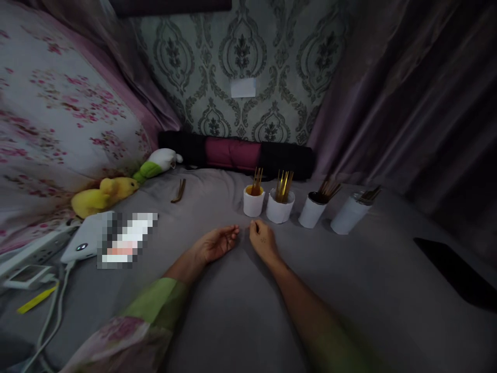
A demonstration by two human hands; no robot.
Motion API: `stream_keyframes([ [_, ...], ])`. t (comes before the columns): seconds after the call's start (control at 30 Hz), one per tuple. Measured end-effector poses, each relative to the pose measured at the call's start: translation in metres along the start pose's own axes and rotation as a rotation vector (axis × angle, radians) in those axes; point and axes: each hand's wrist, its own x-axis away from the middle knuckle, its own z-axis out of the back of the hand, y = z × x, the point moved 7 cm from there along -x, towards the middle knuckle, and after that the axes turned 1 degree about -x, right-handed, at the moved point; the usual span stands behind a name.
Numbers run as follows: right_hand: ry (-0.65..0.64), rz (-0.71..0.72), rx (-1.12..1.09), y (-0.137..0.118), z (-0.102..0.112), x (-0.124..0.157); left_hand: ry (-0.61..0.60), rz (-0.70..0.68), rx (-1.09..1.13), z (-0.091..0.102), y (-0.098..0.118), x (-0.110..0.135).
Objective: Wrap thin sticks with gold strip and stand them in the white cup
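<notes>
My left hand rests on the grey bed sheet, palm partly up, fingers loosely curled and apart, holding nothing. My right hand lies beside it, a small gap between them, fingers bent down against the sheet; nothing shows in it. Just beyond the hands stand several white cups in a row: one with an orange inside, a second, a third and a tilted fourth. Each holds thin brown sticks. A loose stick lies on the sheet to the left.
A yellow plush toy and a green-white one lie at the left by a floral pillow. A power strip, white devices and cables sit at the near left. A black-and-maroon bolster lines the wall. A dark flat object lies right.
</notes>
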Motion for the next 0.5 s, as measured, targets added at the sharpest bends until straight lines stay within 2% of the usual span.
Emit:
stream_keyframes([
  [0.5, -0.007, 0.004, -0.038, 0.004, -0.002, -0.002, 0.226, -0.109, -0.204, 0.021, 0.055, -0.017],
])
